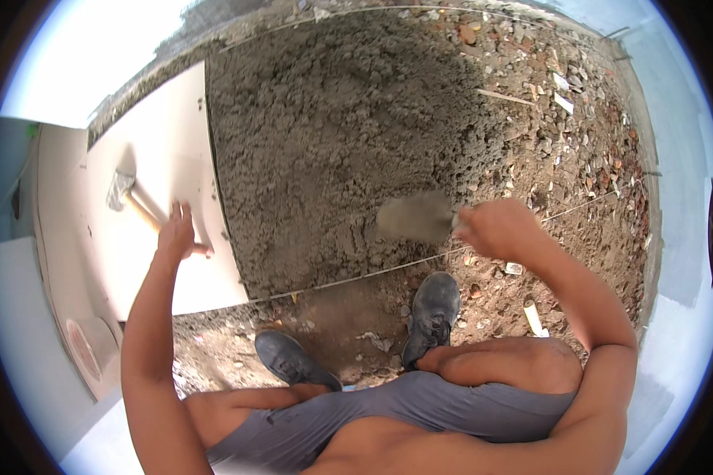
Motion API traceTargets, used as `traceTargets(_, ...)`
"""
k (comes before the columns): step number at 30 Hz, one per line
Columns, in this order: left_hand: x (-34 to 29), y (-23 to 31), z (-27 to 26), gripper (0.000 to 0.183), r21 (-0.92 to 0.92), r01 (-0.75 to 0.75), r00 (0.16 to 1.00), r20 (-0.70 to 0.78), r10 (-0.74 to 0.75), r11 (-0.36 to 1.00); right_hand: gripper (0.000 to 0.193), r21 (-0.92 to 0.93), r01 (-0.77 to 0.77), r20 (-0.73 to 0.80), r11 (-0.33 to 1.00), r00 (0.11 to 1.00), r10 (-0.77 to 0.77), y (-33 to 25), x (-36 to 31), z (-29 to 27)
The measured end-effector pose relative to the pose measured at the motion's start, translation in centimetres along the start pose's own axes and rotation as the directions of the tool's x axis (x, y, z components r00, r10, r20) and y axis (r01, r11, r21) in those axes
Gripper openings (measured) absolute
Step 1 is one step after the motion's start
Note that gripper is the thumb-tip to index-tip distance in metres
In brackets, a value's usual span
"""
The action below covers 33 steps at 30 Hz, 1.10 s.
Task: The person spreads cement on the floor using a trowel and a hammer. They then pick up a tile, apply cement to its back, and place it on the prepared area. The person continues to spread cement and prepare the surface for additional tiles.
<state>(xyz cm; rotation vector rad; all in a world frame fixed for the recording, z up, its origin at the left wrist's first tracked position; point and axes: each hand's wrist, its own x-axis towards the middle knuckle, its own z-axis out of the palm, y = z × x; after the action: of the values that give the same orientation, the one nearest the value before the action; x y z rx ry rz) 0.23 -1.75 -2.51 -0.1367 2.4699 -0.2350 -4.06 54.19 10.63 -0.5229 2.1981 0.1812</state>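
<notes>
My right hand (495,229) is closed round the handle end of a trowel (414,216). The trowel's blade, blurred by motion, points left over a bed of damp grey mortar (317,134). On the left, my left hand (179,231) rests on a large pale tile (184,134), its fingers stretched out towards the far side. A mallet (141,210) with a light wooden handle lies on the tile. Its head is towards the far left, and my left hand partly covers the lower handle.
A taut string (356,275) runs along the near edge of the mortar, in front of my shoes (434,307). Rubble (578,119) and broken bits cover the ground on the right, beside a pale blue wall (685,229). A round white bucket-like object (91,348) is at lower left.
</notes>
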Motion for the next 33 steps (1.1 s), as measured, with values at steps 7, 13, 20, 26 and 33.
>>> traceTargets(7,0.0,2.3,-2.2,0.148,0.014,0.023,0.997,0.067,-0.024,1.000,0.045,0.277,-0.201,-0.594,0.940,0.733,0.331,13.1,8.4,-3.6)
traceTargets(13,0.2,0.8,-0.7,0.148,0.077,-0.024,1.000,0.009,0.023,0.997,0.043,0.257,-0.038,-0.414,0.966,0.899,0.146,14.5,12.0,-3.4)
traceTargets(20,0.3,1.6,-1.9,0.148,0.070,0.013,0.998,0.068,-0.018,0.997,0.048,0.177,0.030,-0.183,0.984,0.983,0.003,12.3,8.8,1.4)
traceTargets(26,0.7,1.6,-1.6,0.149,0.058,0.020,0.998,0.064,-0.024,0.998,0.049,0.301,-0.038,-0.056,0.953,0.997,0.058,11.8,4.0,2.1)
traceTargets(33,-0.3,2.5,-2.4,0.142,0.016,0.031,0.997,0.076,-0.032,0.999,0.037,0.093,-0.152,-0.139,0.984,0.977,0.164,12.3,1.5,5.4)
